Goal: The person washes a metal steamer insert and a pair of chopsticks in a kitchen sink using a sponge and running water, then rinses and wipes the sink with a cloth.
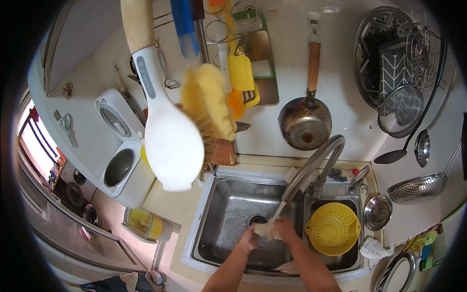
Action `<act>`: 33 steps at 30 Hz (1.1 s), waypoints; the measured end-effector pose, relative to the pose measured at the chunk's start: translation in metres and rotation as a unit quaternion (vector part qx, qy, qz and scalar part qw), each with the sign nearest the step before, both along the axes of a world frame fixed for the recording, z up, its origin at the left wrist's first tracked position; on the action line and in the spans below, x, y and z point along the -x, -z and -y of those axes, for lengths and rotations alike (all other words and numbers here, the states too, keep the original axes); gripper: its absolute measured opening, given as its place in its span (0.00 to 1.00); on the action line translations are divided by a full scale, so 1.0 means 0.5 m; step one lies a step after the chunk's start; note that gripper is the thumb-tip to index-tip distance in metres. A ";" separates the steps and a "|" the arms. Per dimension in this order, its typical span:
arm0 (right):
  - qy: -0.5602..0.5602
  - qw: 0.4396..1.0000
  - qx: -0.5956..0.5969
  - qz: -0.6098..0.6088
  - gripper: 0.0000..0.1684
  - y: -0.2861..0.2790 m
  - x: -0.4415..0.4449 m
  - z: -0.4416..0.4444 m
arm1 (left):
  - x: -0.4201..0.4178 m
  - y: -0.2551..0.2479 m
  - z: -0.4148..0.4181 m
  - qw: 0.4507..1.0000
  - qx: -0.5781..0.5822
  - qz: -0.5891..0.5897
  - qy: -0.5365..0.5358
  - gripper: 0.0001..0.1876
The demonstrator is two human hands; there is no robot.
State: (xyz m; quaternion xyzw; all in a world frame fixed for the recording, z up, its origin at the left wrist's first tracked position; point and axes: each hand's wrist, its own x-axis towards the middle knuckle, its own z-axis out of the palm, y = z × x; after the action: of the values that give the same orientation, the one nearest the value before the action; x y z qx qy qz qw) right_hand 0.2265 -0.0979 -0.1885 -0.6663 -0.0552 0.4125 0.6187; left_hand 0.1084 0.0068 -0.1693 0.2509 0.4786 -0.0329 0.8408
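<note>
Both hands are over the large basin of a stainless-steel sink (227,204), beside its drain (259,219). A pale, limp piece (267,231), cloth-like in look, stretches between them. My left hand (248,239) grips its left end. My right hand (286,230) holds the right end, partly hidden behind its own knuckles. Water (279,210) runs from the curved metal faucet (314,166) onto the piece at my right hand. Below the right wrist, a beige cloth (288,267) lies at the basin's front edge.
A yellow colander (331,228) sits in the small right basin. Close overhead hang a white rice paddle (175,146) and a yellow-headed brush (215,102). A saucepan (305,124) hangs on the wall. Left stands a white lidded appliance (126,179); a crumpled cloth (375,249) lies right.
</note>
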 end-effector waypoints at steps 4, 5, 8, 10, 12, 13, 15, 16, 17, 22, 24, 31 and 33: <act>-0.034 0.992 -0.085 -0.090 0.13 -0.107 0.069 -0.035 | 0.004 0.086 0.018 0.881 0.273 0.386 -0.010 0.25; -0.055 0.982 -0.120 -0.137 0.13 -0.115 0.078 -0.043 | 0.004 0.133 0.003 0.847 0.330 0.415 -0.035 0.25; -0.055 0.992 -0.027 0.106 0.14 -0.076 0.045 -0.039 | -0.026 0.165 -0.007 0.861 0.331 0.373 -0.103 0.23; -0.021 0.968 0.061 0.244 0.14 -0.080 0.020 -0.018 | -0.057 0.123 0.000 0.973 0.080 0.157 -0.151 0.22; 0.022 0.937 0.112 0.331 0.14 -0.078 -0.005 0.011 | -0.063 0.085 -0.002 0.972 0.104 0.157 -0.143 0.21; 0.051 0.965 0.098 0.237 0.14 -0.077 -0.013 0.019 | -0.064 0.070 -0.006 0.971 0.116 0.157 -0.140 0.20; 0.105 0.991 0.066 0.044 0.15 -0.078 -0.025 0.031 | -0.062 0.040 -0.015 0.965 0.128 0.189 -0.133 0.19; 0.112 0.992 0.064 0.013 0.16 -0.060 -0.034 0.037 | -0.063 0.029 -0.017 0.961 0.136 0.204 -0.126 0.18; 0.118 0.991 0.063 -0.018 0.17 -0.031 -0.043 0.040 | -0.064 0.017 -0.017 0.964 0.114 0.209 -0.115 0.16; -0.043 0.987 -0.102 -0.116 0.19 -0.006 -0.012 0.030 | -0.068 0.008 -0.011 0.960 0.061 0.266 -0.057 0.13; -0.117 0.972 -0.203 0.000 0.20 0.082 0.013 0.019 | -0.071 0.026 -0.015 0.958 0.049 0.281 0.002 0.12; 0.083 0.955 -0.192 -0.208 0.17 -0.031 0.004 0.016 | -0.068 0.105 -0.026 0.971 -0.234 0.045 0.004 0.15; 0.081 0.955 -0.213 -0.190 0.16 -0.040 0.003 0.010 | -0.073 0.091 -0.026 0.974 -0.193 -0.073 0.091 0.17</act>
State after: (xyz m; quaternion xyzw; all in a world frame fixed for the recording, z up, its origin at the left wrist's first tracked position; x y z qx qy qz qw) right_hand 0.2249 -0.1027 -0.1685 -0.4304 0.0312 0.4584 0.7770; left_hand 0.1449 0.0196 -0.2149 0.4481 0.5109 -0.0348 0.7328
